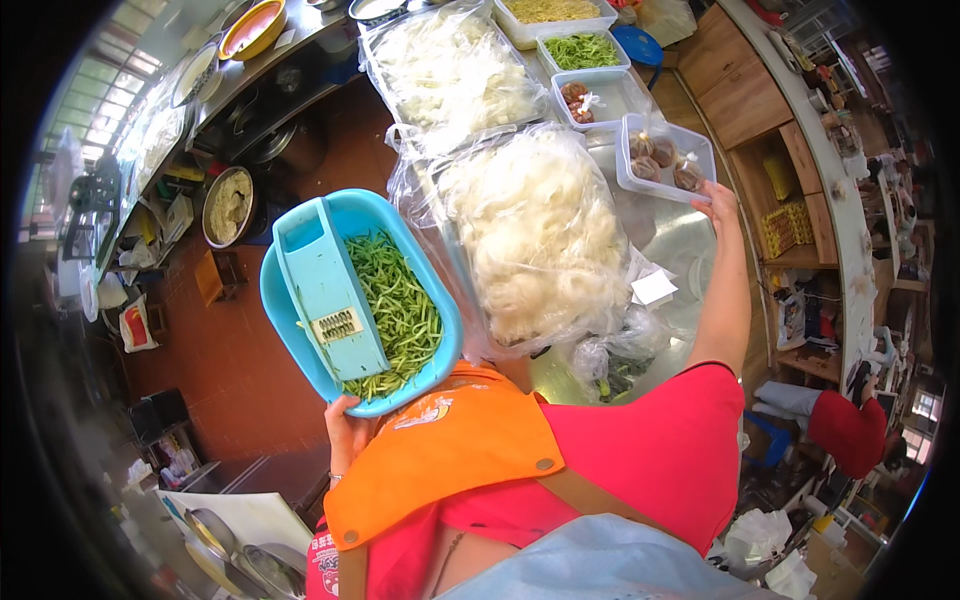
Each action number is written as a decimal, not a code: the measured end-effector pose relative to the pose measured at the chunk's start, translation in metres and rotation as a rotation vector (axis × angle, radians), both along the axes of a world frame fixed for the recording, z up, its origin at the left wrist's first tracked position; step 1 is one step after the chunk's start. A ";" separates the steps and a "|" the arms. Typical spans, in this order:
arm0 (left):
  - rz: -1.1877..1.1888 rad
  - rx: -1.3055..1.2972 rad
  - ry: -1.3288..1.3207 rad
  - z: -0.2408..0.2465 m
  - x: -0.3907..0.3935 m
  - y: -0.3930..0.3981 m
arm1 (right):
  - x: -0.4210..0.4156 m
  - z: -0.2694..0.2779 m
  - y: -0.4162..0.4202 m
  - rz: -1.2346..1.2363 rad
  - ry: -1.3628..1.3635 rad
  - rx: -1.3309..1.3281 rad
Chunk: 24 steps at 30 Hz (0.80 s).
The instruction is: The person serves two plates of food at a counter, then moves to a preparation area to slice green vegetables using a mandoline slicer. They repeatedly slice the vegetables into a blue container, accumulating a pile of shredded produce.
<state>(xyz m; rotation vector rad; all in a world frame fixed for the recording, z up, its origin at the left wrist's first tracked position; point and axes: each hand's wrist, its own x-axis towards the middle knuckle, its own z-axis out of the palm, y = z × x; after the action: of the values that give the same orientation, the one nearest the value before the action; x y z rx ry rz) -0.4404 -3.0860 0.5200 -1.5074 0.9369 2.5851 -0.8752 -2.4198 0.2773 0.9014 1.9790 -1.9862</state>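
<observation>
My left hand point(347, 433) grips the near rim of a blue plastic basin point(450, 315) against my orange apron. Shredded green vegetable point(397, 300) fills the basin's right side, and a light-blue plastic grater point(322, 277) lies lengthwise over its left side. My right hand point(720, 205), arm stretched out, holds the near right corner of a clear plastic container point(667, 187) with several tied bags of brown food point(651, 154). Left of that container lies a large tray of pale noodle-like strands point(536, 232) under clear plastic film.
Beyond are another film-covered tray point(450, 67), a container of green shreds point(583, 51) and one with brown bags point(576, 101). A plastic bag of leafy greens point(622, 371) lies near me. At left stand a pot point(229, 206) and wooden stool point(217, 277). A person in red point(847, 431) is at right.
</observation>
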 end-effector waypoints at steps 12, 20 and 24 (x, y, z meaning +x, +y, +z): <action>0.191 -0.166 0.069 -0.008 0.028 0.010 | -0.043 -0.103 -0.010 -0.058 -0.194 -0.033; 0.241 -0.308 0.158 -0.003 0.061 0.003 | -0.061 -0.007 -0.143 0.709 0.529 0.997; 0.228 -0.336 0.147 -0.013 0.078 -0.011 | 0.001 0.148 -0.334 1.013 0.768 0.622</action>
<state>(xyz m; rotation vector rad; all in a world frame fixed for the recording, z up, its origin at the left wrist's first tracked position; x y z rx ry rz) -0.3623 -3.0973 0.5073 -1.5958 1.3484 2.8440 -0.8744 -2.7534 0.4250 -0.8715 2.6465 -1.1497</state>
